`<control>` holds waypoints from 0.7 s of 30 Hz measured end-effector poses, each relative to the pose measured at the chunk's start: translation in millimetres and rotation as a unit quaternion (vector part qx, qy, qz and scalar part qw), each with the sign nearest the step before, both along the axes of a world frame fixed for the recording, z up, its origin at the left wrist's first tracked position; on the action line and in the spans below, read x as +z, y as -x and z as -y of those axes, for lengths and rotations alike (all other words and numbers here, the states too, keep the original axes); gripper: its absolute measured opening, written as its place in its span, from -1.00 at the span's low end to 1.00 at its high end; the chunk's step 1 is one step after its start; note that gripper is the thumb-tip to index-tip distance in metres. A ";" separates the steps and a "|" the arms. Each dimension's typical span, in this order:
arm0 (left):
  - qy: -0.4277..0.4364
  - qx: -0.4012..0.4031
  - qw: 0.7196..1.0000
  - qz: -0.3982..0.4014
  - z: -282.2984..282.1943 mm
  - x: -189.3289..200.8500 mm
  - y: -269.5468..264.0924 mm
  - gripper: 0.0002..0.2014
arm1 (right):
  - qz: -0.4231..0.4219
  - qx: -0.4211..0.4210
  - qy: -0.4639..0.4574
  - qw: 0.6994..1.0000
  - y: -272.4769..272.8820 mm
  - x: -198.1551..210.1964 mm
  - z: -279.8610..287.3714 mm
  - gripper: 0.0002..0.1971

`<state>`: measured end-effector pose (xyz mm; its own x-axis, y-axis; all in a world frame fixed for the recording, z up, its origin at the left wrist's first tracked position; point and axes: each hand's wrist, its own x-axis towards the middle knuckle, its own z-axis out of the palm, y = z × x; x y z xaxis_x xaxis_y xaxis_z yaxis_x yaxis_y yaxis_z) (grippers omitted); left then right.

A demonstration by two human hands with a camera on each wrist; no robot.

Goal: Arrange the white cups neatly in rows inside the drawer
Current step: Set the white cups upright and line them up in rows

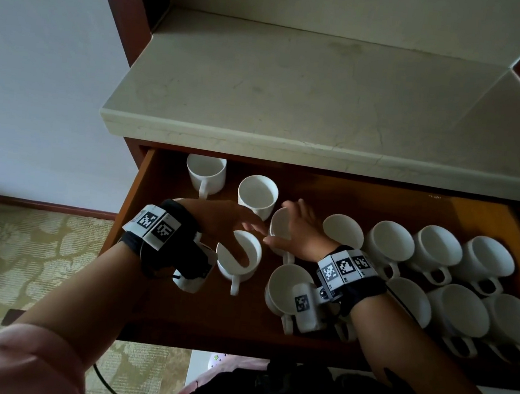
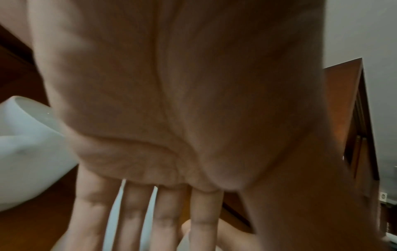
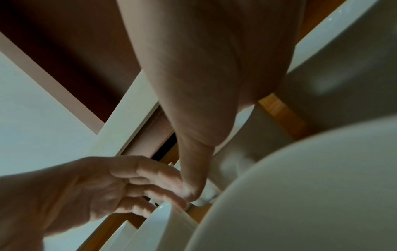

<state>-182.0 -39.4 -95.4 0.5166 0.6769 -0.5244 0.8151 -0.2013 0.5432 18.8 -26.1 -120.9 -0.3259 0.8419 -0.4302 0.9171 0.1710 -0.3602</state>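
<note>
Two hands (image 1: pixel 261 229), white cup (image 1: pixel 281 228) between

Beige stone counter (image 1: pixel 311 96) atop red-brown wood cabinet (image 1: pixel 144 1), forming recess with pale back panel (image 1: pixel 352 4). Plain white wall (image 1: pixel 42 61) at left, dark baseboard (image 1: pixel 36 204) below. Floor: olive carpet (image 1: pixel 21 255), pale floral pattern. Light dim.

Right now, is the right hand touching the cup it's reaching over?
Touching. In the head view the right hand wraps the cup, thumb on its near side and fingers over the far rim. The right wrist view only shows the thumb by a handle.
</note>
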 end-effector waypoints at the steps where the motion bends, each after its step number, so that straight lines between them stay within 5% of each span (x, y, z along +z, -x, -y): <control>1: 0.018 -0.002 1.000 -0.012 0.6 0.8 -1.0 -0.34 | 0.002 0.001 0.002 1.000 0.0 0.8 0.1 -0.05; 5: 0.067 0.004 0.995 -0.080 1.1 0.9 -5.7 -0.47 | 0.006 0.005 0.001 1.000 -0.6 1.2 -0.3 -0.06; 11: 0.063 -0.026 0.994 -0.087 7.5 -2.3 -8.9 0.09 | 0.002 0.010 -0.007 1.000 -1.6 0.1 -0.9 -0.06; 21: 0.085 0.016 0.994 -0.071 12.8 -2.9 -9.0 -0.01 | -0.002 0.007 -0.010 1.000 -2.6 0.1 -0.1 -0.03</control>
<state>-173.0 -52.2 -98.3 0.4078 0.5869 -0.6994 0.8909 -0.0880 0.4456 21.4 -25.9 -120.9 -0.3405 0.8450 -0.4123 0.9126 0.1916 -0.3611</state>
